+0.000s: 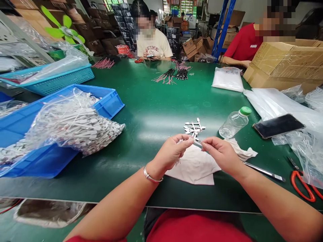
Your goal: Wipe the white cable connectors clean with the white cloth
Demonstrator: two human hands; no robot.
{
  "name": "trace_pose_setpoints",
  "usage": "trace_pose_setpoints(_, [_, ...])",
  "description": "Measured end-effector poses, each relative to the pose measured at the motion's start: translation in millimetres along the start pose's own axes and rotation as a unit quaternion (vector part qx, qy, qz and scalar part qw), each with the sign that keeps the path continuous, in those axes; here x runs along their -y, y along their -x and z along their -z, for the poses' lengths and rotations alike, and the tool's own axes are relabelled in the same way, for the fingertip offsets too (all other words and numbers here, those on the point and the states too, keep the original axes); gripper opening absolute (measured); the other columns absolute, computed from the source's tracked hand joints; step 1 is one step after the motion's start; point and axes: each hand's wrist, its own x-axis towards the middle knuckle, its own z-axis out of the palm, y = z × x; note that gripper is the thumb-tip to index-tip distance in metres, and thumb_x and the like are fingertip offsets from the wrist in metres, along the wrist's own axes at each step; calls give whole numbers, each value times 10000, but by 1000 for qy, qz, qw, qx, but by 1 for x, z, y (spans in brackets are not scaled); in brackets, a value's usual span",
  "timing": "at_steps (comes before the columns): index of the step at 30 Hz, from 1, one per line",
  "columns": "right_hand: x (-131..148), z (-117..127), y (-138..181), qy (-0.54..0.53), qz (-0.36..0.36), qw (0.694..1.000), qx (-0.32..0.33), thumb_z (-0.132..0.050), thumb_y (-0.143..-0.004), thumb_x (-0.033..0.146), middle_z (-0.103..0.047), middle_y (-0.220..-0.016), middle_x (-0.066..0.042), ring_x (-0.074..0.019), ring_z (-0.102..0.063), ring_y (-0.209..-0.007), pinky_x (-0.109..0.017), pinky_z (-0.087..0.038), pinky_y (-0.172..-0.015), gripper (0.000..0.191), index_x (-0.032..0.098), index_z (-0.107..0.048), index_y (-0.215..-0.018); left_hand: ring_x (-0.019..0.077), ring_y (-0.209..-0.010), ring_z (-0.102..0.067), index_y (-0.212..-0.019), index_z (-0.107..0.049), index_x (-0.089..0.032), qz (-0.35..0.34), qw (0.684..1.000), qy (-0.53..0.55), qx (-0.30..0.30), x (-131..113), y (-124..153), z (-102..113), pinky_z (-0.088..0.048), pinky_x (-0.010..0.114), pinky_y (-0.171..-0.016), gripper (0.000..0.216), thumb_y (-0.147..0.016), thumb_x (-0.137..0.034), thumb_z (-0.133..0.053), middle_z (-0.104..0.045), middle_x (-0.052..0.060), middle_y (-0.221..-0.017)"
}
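My left hand (pixel 173 153) and my right hand (pixel 222 155) meet above a white cloth (pixel 195 168) on the green table (pixel 151 111). Both pinch the same small white piece (pixel 197 143), one at each end, fingers closed. My left hand also seems to hold a few more white pieces. Just beyond my fingertips lies a small pile of white connector pieces (pixel 193 127).
A blue bin (pixel 111 101) with a clear bag of white pieces (pixel 73 124) stands at left. A lying plastic bottle (pixel 234 122), a phone (pixel 279 125), a metal blade (pixel 264 171), red scissors (pixel 302 188) and plastic bags are at right. Two people sit across the table.
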Motion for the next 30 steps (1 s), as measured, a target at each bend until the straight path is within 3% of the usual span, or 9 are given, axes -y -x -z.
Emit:
trace_pose_setpoints(7, [-2,-12,4,-77,-39,995,39,-549,-845,373,-677,-754,-21,-175,-636,-759,-334,-485,-757,209,194,-609,-934,3,-405,-270,-771,-623,-110,50,990,127,22,2,-1,-2,-135,137,-361,329,-642,-373,-773,-399,-66,-557])
trace_pose_setpoints(10, [-7,-19,2,-83,-40,992,82,-532,-858,366,-681,-750,-21,-172,-646,-735,-326,-488,-726,233,187,-580,-1000,-5,-400,-284,-768,-598,-109,47,983,176,0,5,-5,0,-151,117,-343,325,-664,-368,-765,-425,-61,-583])
trace_pose_setpoints(12, [-14,-20,-6,-6,-18,996,83,-498,-886,368,-675,-759,-20,-165,-634,-731,-312,-475,-710,214,194,-597,-963,0,-391,-299,-734,-565,-119,39,975,215,-29,5,-8,2,-170,112,-326,311,-709,-378,-735,-421,-62,-572])
trace_pose_setpoints(16, [-32,-15,-30,183,22,983,7,-594,-822,278,-638,-821,-44,-202,-555,-822,-352,-409,-770,104,185,-623,-857,33,-404,-411,-628,-456,-145,81,953,285,-70,-1,-13,4,-308,117,-337,333,-845,-354,-599,-432,-43,-543])
trace_pose_setpoints(19, [-44,-15,-45,213,20,977,-2,-654,-756,206,-617,-816,-49,-214,-505,-837,-370,-365,-795,49,180,-615,-768,56,-458,-521,-665,-470,-142,105,949,281,-101,-5,-14,5,-480,164,-461,276,-907,-268,-515,-516,-12,-587])
trace_pose_setpoints(21, [-48,-16,-49,220,21,975,3,-650,-757,196,-599,-772,-36,-201,-489,-797,-359,-354,-780,90,185,-591,-690,60,-506,-568,-745,-497,-141,91,952,267,-119,-5,-15,5,-526,184,-533,173,-907,-200,-513,-567,-1,-654])
trace_pose_setpoints(26, [-48,-17,-49,205,15,979,8,-602,-778,186,-572,-726,-19,-186,-478,-769,-331,-348,-754,182,195,-524,-613,33,-456,-504,-807,-498,-156,73,961,238,-125,-4,-19,10,-406,122,-401,96,-847,-140,-585,-537,-29,-675])
trace_pose_setpoints(30, [-37,-8,-39,158,-11,987,29,-540,-823,258,-569,-682,4,-155,-489,-659,-289,-374,-637,161,201,-514,-674,40,-479,-479,-903,-544,-155,81,973,198,-91,-4,-20,15,-254,111,-341,246,-722,-93,-699,-513,-33,-673])
